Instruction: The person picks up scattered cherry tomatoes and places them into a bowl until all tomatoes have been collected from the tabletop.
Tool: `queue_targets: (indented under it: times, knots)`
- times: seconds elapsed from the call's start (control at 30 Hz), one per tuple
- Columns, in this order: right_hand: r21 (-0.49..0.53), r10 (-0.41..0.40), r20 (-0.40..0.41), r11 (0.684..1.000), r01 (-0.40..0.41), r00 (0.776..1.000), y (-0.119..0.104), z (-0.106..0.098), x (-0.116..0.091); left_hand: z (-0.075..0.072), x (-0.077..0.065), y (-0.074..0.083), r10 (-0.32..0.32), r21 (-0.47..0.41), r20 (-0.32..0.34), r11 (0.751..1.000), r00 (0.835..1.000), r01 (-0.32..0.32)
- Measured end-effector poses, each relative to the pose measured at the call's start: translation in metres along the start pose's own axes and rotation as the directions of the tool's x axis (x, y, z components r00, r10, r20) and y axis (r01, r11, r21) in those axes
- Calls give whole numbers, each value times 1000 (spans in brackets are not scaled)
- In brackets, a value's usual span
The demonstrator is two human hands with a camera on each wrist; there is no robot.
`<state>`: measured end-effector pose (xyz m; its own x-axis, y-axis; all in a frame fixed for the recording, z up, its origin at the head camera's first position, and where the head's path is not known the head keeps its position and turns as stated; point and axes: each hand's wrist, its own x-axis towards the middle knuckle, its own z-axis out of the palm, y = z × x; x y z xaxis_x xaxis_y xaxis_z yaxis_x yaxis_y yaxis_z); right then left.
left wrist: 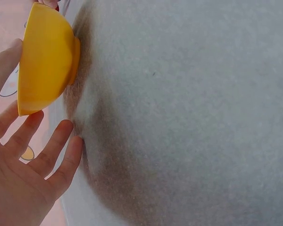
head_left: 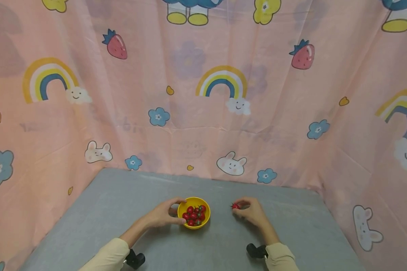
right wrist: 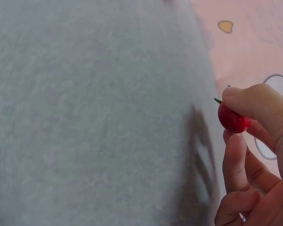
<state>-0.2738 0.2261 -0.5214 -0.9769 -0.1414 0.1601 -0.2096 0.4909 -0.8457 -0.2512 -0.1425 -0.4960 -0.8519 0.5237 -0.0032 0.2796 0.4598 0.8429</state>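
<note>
A yellow bowl (head_left: 207, 220) with several red cherry tomatoes (head_left: 193, 216) in it stands on the grey table. My left hand (head_left: 162, 213) holds the bowl by its left side, thumb and index finger spread along the rim. Seen from the left wrist, the thumb and fingertips touch the bowl (left wrist: 45, 59), while the other fingers (left wrist: 54, 146) extend loosely below it. To the right of the bowl, my right hand (head_left: 252, 212) pinches a single cherry tomato (right wrist: 232, 117) between thumb and fingers. A bit of green stem shows on that tomato.
The grey table (head_left: 139, 192) reaches back to a pink patterned curtain (head_left: 190, 150), which also hangs along the left and right sides. Black wrist devices (head_left: 256, 251) sit at both cuffs, below the hands.
</note>
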Motion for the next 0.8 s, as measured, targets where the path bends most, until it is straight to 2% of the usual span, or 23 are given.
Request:
queue_targets:
  times: [0.3, 0.53, 0.8]
  knots:
    - [46, 17, 6, 999, -17, 1000, -11, 1, 1, 0, 0, -1, 4, 3, 2, 1000, 1000, -4]
    - [42, -86, 44, 996, 84, 995, -14, 3, 2, 0, -1, -2, 6, 1, 3, 1000, 1000, -6]
    - [112, -132, 112, 987, 119, 985, -19, 7, -2, -1, 0, -1, 1, -2, -1, 1000, 1000, -1]
